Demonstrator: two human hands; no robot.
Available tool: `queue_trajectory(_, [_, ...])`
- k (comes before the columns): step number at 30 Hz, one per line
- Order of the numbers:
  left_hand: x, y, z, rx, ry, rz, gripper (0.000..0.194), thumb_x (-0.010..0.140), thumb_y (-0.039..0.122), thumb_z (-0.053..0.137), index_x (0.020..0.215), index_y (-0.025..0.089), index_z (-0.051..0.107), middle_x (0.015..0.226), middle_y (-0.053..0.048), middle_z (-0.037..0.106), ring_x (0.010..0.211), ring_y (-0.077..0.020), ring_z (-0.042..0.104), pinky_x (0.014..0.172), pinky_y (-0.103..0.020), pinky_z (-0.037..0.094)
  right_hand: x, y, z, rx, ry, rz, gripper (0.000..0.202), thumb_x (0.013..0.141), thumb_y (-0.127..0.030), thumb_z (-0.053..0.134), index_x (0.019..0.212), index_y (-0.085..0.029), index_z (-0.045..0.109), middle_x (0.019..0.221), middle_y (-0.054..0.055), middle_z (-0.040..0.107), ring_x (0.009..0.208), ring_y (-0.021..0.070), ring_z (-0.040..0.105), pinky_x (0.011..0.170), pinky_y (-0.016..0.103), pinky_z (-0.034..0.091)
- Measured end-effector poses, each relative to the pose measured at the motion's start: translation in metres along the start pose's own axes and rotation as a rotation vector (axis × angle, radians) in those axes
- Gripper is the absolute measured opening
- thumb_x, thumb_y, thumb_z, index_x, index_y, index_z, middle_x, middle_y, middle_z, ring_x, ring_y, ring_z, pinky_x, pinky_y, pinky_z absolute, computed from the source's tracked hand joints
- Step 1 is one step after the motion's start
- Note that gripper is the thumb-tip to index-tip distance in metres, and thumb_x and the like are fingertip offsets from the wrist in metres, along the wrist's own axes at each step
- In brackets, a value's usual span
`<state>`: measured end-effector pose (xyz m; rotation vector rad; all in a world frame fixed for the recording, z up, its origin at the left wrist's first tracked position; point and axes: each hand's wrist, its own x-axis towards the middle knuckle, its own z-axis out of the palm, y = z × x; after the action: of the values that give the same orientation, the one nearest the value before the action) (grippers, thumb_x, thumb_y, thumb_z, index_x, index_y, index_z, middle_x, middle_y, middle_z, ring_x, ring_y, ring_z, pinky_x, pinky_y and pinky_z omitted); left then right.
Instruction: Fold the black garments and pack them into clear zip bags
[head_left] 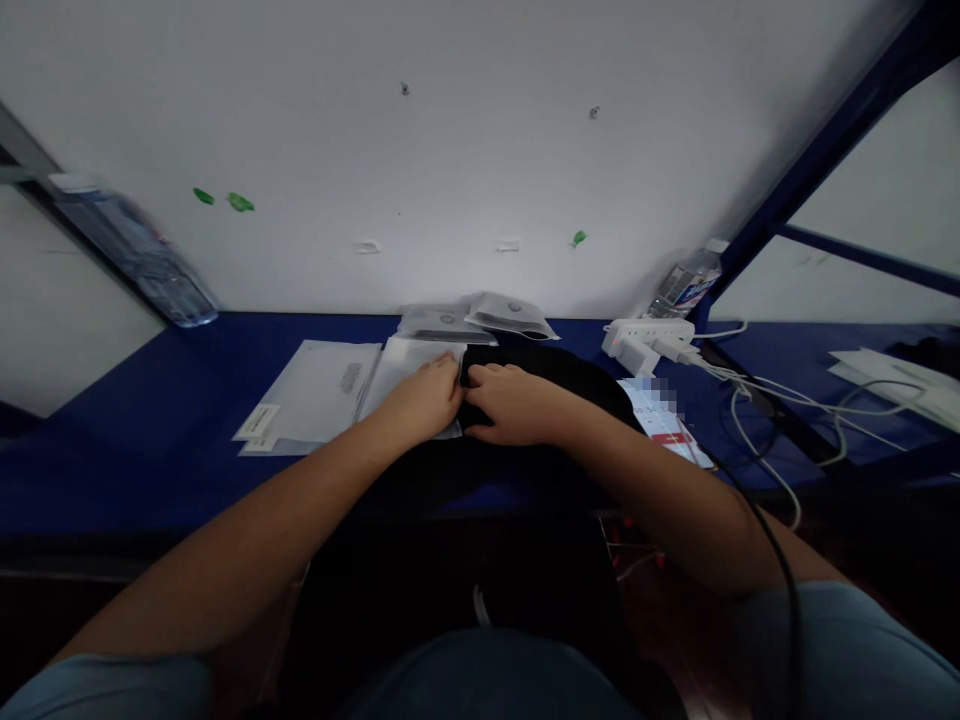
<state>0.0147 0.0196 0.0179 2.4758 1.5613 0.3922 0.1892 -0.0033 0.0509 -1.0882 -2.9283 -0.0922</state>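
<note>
My left hand (435, 395) is closed at the right edge of a whitish translucent plastic bag (400, 362), its fingers curled there. Right beside it, my right hand (517, 402) has its fingers bent on a dark black cloth (581, 375) that lies against the bag's edge. The fingertips of both hands almost meet; what lies between them is partly hidden. To the left is a stack of flat translucent bags (319, 385) with pale labels (261, 422). Behind my hands rest two filled grey-looking bags, one on the left (435, 322) and one on the right (514, 314).
On the blue table (187, 380), a white power strip (652, 330) with plugged-in cables (750, 385) sits at right, near a lit phone screen (664, 415). Plastic bottles stand at left (146, 255) and right (688, 282). A white wall (480, 150) rises behind.
</note>
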Motion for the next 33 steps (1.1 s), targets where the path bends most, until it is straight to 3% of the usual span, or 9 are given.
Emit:
queue_trajectory(3, [-0.002,0.001,0.004,0.045,-0.003,0.050,0.035,0.096,0.014,0.043,0.127,0.007,0.055,0.155,-0.026,0.041,0.148,-0.0324,0.036,0.121,-0.047,0.033,0.000,0.022,-0.003,0.243,0.153,-0.035,0.023,0.095,-0.026,0.056,0.108,-0.018,0.073,0.106,0.008,0.067,0.097,0.0194,0.062,0.090,0.033,0.047])
queue_trajectory(5, [-0.003,0.002,0.005,0.054,0.005,0.065,0.035,0.096,0.013,0.041,0.127,0.004,0.054,0.155,-0.028,0.040,0.150,-0.0323,0.033,0.123,-0.046,0.030,0.000,0.035,0.001,0.311,0.406,0.191,0.028,0.097,-0.021,0.050,0.114,-0.017,0.071,0.107,0.009,0.067,0.102,0.0195,0.062,0.093,0.034,0.047])
queue_trajectory(7, [-0.004,0.004,0.005,0.047,0.006,0.059,0.034,0.096,0.013,0.039,0.125,0.004,0.055,0.156,-0.028,0.039,0.149,-0.0318,0.035,0.123,-0.046,0.031,-0.001,0.047,0.007,0.332,0.523,0.532,0.029,0.097,-0.024,0.051,0.117,-0.014,0.070,0.108,0.012,0.068,0.101,0.0219,0.063,0.093,0.037,0.047])
queue_trajectory(10, [-0.005,0.006,0.004,0.024,-0.002,0.041,0.032,0.096,0.013,0.039,0.123,0.008,0.055,0.157,-0.024,0.040,0.148,-0.0312,0.037,0.121,-0.048,0.035,-0.004,0.059,0.014,0.470,0.275,0.782,0.036,0.096,-0.041,0.055,0.112,-0.014,0.072,0.104,0.014,0.073,0.094,0.0241,0.067,0.089,0.036,0.049])
queue_trajectory(13, [-0.005,0.007,0.003,0.020,-0.001,0.045,0.032,0.096,0.014,0.040,0.125,0.013,0.054,0.156,-0.019,0.043,0.148,-0.0297,0.037,0.121,-0.048,0.035,-0.007,0.064,0.016,0.588,0.104,0.723,0.044,0.095,-0.052,0.057,0.113,-0.016,0.071,0.113,0.014,0.073,0.101,0.0246,0.068,0.091,0.035,0.049])
queue_trajectory(19, [-0.005,0.008,0.002,0.022,0.078,0.070,0.039,0.095,0.012,0.039,0.133,0.008,0.048,0.156,-0.022,0.042,0.148,-0.0297,0.037,0.120,-0.047,0.034,-0.009,0.064,0.019,0.785,0.186,0.649,0.050,0.087,-0.033,0.070,0.135,-0.025,0.059,0.119,0.006,0.072,0.095,0.0178,0.069,0.085,0.029,0.052])
queue_trajectory(24, [-0.005,0.006,0.004,-0.002,-0.005,-0.056,0.042,0.097,0.024,0.042,0.137,0.012,0.045,0.124,-0.019,0.068,0.112,-0.0318,0.068,0.095,-0.045,0.053,-0.011,0.065,0.019,0.802,0.168,0.586,0.037,0.086,-0.026,0.071,0.123,-0.024,0.069,0.116,0.005,0.073,0.095,0.0169,0.069,0.091,0.030,0.052])
queue_trajectory(30, [0.005,0.001,0.012,0.001,-0.058,-0.052,0.053,0.093,0.022,0.042,0.145,0.012,0.044,0.156,-0.019,0.044,0.144,-0.0298,0.043,0.114,-0.040,0.039,-0.009,0.061,0.020,0.793,0.163,0.599,0.037,0.086,-0.022,0.069,0.123,-0.021,0.070,0.116,0.006,0.074,0.096,0.0171,0.069,0.088,0.028,0.053])
queue_trajectory(33, [0.013,0.002,0.011,0.014,-0.068,-0.119,0.050,0.089,0.024,0.047,0.138,0.016,0.053,0.153,-0.016,0.050,0.136,-0.0317,0.052,0.108,-0.041,0.045,-0.007,0.059,0.020,0.811,0.153,0.630,0.038,0.086,-0.021,0.068,0.123,-0.020,0.070,0.111,0.006,0.075,0.089,0.0168,0.070,0.082,0.027,0.054])
